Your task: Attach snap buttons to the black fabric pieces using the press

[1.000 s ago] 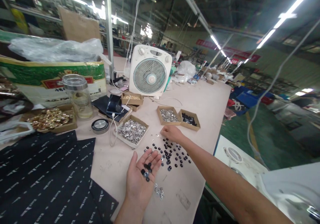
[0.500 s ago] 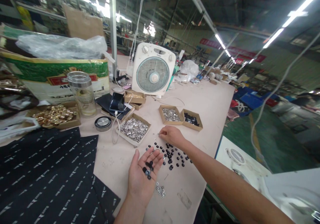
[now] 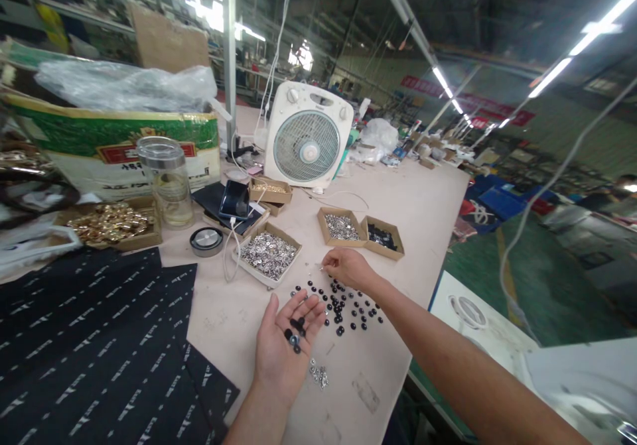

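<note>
My left hand (image 3: 288, 342) is palm up with several black snap caps (image 3: 297, 327) lying on the palm and fingers. Just beyond it my right hand (image 3: 348, 269) is pinched at the fingertips over the table (image 3: 223, 325), holding something too small to make out. Scattered black caps (image 3: 338, 307) lie below and right of my right hand. Small silver pieces (image 3: 318, 373) sit in a pile beside my left wrist. A tray of silver pieces (image 3: 267, 254) stands left of my right hand.
Behind are a box of silver pieces (image 3: 341, 227), a box of black pieces (image 3: 382, 235) and a white fan (image 3: 308, 136). At left are black printed fabric (image 3: 99, 345), a glass jar (image 3: 172, 190), gold parts (image 3: 112, 223) and a phone (image 3: 234, 199).
My right hand has shifted slightly to the right, fingertips still pinched. My left hand stays nearly in place with the black caps on it. The camera view has shifted a little.
</note>
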`<state>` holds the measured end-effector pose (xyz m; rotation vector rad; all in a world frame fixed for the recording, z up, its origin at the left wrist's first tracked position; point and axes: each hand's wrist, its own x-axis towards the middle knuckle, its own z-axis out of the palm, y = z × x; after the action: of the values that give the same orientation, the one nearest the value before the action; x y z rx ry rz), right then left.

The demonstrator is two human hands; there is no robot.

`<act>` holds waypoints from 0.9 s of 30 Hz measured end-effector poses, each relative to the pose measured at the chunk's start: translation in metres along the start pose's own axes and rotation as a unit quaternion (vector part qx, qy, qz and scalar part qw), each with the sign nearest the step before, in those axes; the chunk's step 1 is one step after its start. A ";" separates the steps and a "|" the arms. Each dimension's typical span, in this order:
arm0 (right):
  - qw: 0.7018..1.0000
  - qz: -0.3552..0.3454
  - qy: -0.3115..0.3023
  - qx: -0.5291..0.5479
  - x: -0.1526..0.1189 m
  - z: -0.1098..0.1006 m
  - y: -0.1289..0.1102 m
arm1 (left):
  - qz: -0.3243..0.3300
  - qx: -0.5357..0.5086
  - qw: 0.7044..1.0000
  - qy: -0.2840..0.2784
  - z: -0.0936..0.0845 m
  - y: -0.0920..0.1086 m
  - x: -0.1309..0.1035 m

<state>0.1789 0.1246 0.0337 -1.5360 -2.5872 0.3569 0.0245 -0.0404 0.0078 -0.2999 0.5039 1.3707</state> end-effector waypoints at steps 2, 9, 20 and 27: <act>1.000 0.013 0.001 -0.010 0.000 -0.001 0.002 | -0.001 -0.001 1.000 0.003 0.000 0.000 0.001; 0.996 -0.010 -0.027 -0.086 0.001 -0.003 -0.005 | -0.001 -0.003 1.000 0.000 0.000 0.000 0.003; 0.982 -0.052 -0.070 -0.170 0.007 -0.007 -0.016 | 0.000 -0.004 1.000 0.005 0.003 0.000 0.000; 0.970 -0.013 -0.105 -0.219 0.016 -0.011 -0.026 | 0.001 -0.004 1.000 0.000 0.000 -0.001 0.002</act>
<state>0.1512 0.1278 0.0504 -1.6648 -3.0009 -0.0715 0.0258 -0.0387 0.0069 -0.3070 0.4991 1.3748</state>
